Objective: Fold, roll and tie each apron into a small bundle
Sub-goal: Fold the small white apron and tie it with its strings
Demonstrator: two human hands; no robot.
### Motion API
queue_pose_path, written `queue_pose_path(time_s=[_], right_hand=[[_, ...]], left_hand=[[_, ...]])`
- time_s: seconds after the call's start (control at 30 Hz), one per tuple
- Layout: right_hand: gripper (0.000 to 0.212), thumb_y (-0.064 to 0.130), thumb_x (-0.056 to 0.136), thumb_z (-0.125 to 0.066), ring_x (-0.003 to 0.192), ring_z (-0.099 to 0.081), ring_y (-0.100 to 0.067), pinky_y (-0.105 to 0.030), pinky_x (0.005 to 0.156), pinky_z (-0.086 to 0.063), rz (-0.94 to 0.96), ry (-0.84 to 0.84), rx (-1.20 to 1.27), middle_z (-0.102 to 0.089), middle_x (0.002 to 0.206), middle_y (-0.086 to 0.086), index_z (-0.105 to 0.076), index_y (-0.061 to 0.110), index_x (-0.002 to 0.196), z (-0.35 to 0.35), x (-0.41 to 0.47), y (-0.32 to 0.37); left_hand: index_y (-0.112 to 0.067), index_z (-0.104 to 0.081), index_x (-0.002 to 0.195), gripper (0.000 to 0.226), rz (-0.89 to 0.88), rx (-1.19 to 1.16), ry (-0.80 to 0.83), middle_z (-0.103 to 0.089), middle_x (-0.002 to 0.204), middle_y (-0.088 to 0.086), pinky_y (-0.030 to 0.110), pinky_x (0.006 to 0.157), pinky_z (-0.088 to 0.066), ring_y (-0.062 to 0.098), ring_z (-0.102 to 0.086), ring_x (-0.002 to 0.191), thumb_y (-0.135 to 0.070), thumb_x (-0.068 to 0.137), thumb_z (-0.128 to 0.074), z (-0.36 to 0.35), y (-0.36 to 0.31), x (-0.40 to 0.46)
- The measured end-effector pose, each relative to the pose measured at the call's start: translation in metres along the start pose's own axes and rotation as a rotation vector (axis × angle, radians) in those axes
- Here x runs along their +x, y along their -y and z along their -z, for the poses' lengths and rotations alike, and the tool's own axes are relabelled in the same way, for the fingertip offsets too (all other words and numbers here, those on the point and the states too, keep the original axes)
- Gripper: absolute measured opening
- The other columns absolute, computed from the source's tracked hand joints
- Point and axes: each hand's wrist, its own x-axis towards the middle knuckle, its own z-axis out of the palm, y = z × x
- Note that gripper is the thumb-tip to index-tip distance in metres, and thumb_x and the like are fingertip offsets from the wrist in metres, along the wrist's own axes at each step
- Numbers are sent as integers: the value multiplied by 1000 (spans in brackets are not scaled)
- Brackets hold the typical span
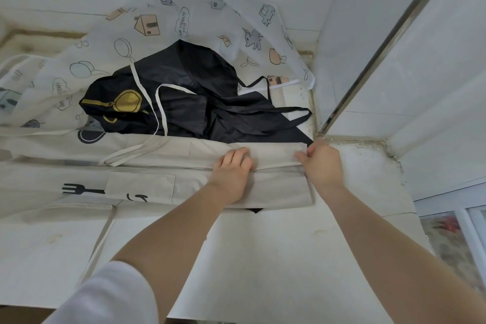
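Pinching the beige apron's [157,184] folded end, right hand [322,166]; left hand [232,168] curled over the fold.

Two bare forearms and bare hands, left hand [232,168] and right hand [322,163], with a white sleeve [110,297] covering the left upper arm.
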Motion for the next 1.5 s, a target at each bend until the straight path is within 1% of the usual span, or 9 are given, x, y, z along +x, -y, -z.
queue_pose_path(time_s=[0.17, 0.23, 0.27, 0.33, 0.5, 0.73, 0.97, 1.2, 1.5], right_hand=[[46, -1, 80, -52, 73, -27, -25, -28, 44, -13, -120, -27, 51, -21, 46, -5, -27, 14, 45, -6, -1, 1], [34, -1, 80, -53, 80, -27, -16, -35, 46, -31, -203, -73, 135, -36, 51, -22, -44, 4, 47, -5, -1, 2], [20, -2, 80, -55, 100, -60, -41, -40, 56, -43, -244, -95, 212, -49, 64, -30, -62, -5, 62, -4, 0, 3], [8, 1, 83, -60, 75, -56, -32, -34, 68, -49, -337, -82, 422, -59, 72, -17, -67, 0, 78, 2, 0, 9], [19, 9, 95, -53, 59, -39, -8, -16, 48, -31, -177, 341, 869, -45, 67, 2, -60, 14, 77, 23, -5, 16], [22, 14, 102, -35, 49, -63, -8, -17, 37, -33, 25, 225, 642, -50, 75, 2, -44, 19, 82, 17, -14, 17], [16, 12, 89, -57, 67, -59, -24, -33, 65, -45, 418, 307, -145, -60, 77, -8, -43, 18, 84, 20, -8, 13], [8, 7, 95, -51, 44, -58, -8, -19, 44, -46, 71, 259, 482, -52, 78, -3, -56, 12, 92, 22, -4, 20], [12, 9, 88, -63, 69, -65, -2, -12, 71, -51, 81, 28, 533, -62, 83, 7, -53, 14, 84, 7, -15, 18]], left_hand=[[-17, -31, 132, 51, 29, -1, 3, -6, 153, 4, 34, 116, -8, 24, -6, 141, -1, 84, -40, -1, -3, 0], [-16, -30, 133, 52, 29, -5, 4, -6, 153, 4, 33, 115, -8, 24, -5, 141, -1, 84, -40, 0, -3, -1], [-16, -30, 133, 52, 27, -5, 1, -6, 153, 4, 33, 115, -7, 24, -6, 141, -1, 84, -41, 0, -3, -1], [-16, -30, 133, 51, 22, -16, -7, -6, 153, 4, 32, 115, -7, 25, -6, 141, -1, 85, -41, 0, -2, -1], [-17, -33, 130, 48, 23, -86, -7, -6, 154, 3, 31, 117, -8, 24, -4, 142, 0, 86, -40, -2, -1, -1], [-18, -34, 130, 48, 27, -129, 5, -5, 154, 1, 32, 117, -12, 23, -3, 142, 1, 86, -40, -2, 1, -2], [-18, -34, 129, 48, 9, -100, 2, -6, 154, 3, 34, 117, -10, 24, -5, 142, 0, 85, -43, -4, 4, -1], [-17, -33, 132, 50, 3, -100, -2, -5, 154, 3, 31, 117, -8, 24, -4, 142, -1, 86, -42, -3, 4, -1], [-18, -34, 130, 49, 7, -118, -12, -6, 154, 2, 31, 117, -9, 24, -5, 141, 0, 85, -41, -5, 5, -1]])
